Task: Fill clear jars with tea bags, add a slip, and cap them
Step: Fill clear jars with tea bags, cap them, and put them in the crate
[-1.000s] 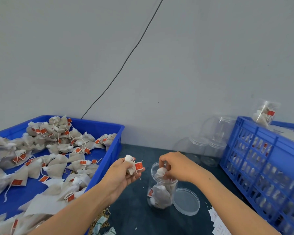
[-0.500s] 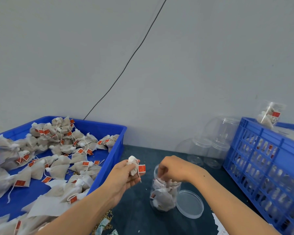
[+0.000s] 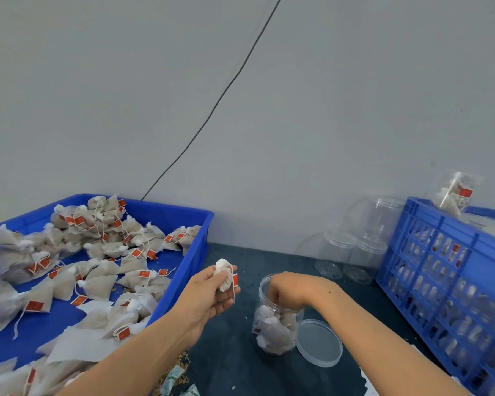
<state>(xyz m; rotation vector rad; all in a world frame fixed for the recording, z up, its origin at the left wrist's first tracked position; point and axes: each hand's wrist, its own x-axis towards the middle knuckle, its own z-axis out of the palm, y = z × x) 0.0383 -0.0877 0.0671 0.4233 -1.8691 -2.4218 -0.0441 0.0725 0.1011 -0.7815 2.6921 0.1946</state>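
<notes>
A clear jar (image 3: 275, 335) stands on the dark table, partly filled with tea bags. My right hand (image 3: 290, 290) reaches down into its mouth, fingers hidden inside, so what they hold cannot be seen. My left hand (image 3: 209, 290) hovers left of the jar and holds a white tea bag (image 3: 225, 274) with a red tag between thumb and fingers. The jar's clear lid (image 3: 320, 342) lies flat on the table just right of the jar. A blue tray (image 3: 203, 238) at the left holds several loose tea bags (image 3: 103, 284).
Empty clear jars (image 3: 352, 258) lie and stand at the back against the wall. A blue slatted crate (image 3: 446, 281) with filled jars is at the right, one filled jar (image 3: 455, 195) on top. Paper slips (image 3: 366, 381) lie at the bottom right, scraps (image 3: 175, 375) at the bottom middle.
My right hand has pushed from the jar's rim down into the jar. My left hand with its tea bag has stayed beside the jar.
</notes>
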